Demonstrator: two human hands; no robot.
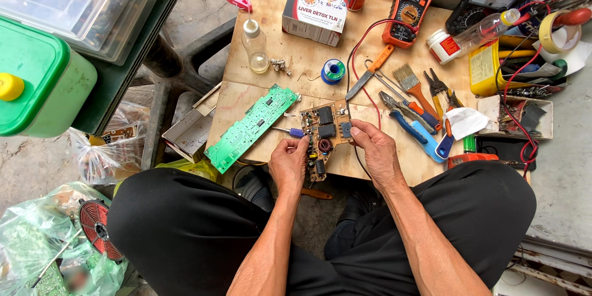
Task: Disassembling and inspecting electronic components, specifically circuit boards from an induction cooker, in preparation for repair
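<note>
Brown circuit board (324, 137): at the wooden table's (296, 61) near edge, long axis running away from the person, components facing up. Left hand (288, 163) and right hand (376, 151) pinch its side edges. Green circuit board (250, 126) lies alongside, at left.

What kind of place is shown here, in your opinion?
Probably a small electronics repair spot, perhaps outdoors. Both hands hold a brown circuit board over a wooden table that carries an orange multimeter, a solder spool and pliers.
</note>
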